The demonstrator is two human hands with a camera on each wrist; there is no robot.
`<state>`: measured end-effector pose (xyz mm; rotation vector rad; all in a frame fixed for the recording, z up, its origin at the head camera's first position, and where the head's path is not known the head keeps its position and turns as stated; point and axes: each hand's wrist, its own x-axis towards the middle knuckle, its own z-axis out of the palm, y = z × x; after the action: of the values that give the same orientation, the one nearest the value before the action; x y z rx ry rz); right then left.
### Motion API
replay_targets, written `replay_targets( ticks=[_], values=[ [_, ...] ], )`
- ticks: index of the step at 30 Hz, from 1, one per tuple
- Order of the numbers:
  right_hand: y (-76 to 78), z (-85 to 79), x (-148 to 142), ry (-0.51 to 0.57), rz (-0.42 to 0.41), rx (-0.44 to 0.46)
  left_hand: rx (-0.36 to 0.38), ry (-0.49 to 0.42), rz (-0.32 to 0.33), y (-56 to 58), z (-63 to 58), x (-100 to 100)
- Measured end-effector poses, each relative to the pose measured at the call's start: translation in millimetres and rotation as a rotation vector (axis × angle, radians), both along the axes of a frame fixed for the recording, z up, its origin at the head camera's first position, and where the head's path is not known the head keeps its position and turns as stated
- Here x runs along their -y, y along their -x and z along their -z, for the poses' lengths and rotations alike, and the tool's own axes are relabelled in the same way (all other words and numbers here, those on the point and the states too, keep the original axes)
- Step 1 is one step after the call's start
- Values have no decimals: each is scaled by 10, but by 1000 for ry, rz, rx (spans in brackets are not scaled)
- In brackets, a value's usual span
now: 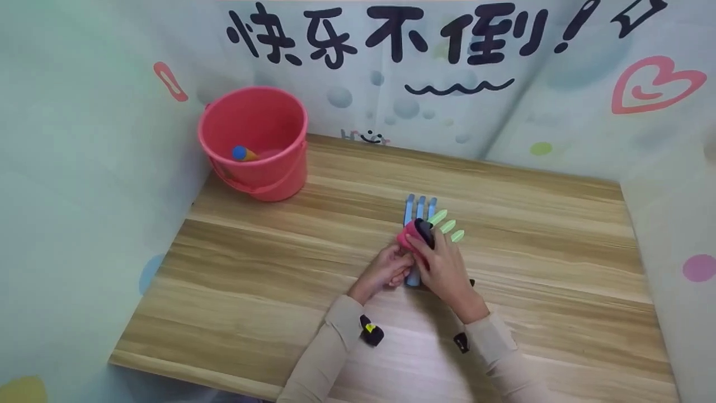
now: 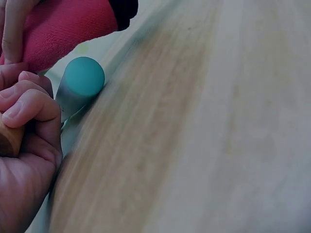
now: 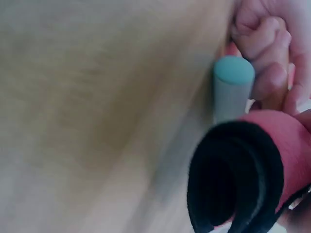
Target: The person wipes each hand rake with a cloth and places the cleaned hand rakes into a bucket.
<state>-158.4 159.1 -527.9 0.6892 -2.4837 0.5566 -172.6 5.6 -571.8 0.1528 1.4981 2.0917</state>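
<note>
My right hand (image 1: 447, 267) holds a pink cloth roll (image 1: 413, 238) with a black inside. In the right wrist view the open end of this cloth roll (image 3: 286, 145) shows close up. My left hand (image 1: 389, 266) is just left of the cloth, its fingers curled round a tan, wooden-looking handle (image 2: 9, 141). Light green leaf-shaped prongs (image 1: 448, 226) stick out beyond the cloth; whether they join that handle is hidden. Beneath both hands lies a blue three-pronged toy rake (image 1: 420, 208), its teal-ended handle (image 2: 85, 77) near the left fingers.
At the back left of the wooden table (image 1: 251, 268) stands a pink bucket (image 1: 282, 173) with a blue-tipped, orange-brown piece (image 1: 241, 153) inside. Printed cloth walls (image 1: 380, 106) border the table's back and sides. Black wrist devices (image 1: 371, 330) are near both cuffs.
</note>
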Motion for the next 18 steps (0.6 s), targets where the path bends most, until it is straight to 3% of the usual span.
replay_targets(
  ticks=[8, 18],
  values=[
    [6, 128, -7, 17, 93, -21, -9, -5, 0, 8, 19, 5],
    [64, 159, -58, 83, 117, -22, -24, -5, 0, 11, -8, -1]
  ],
)
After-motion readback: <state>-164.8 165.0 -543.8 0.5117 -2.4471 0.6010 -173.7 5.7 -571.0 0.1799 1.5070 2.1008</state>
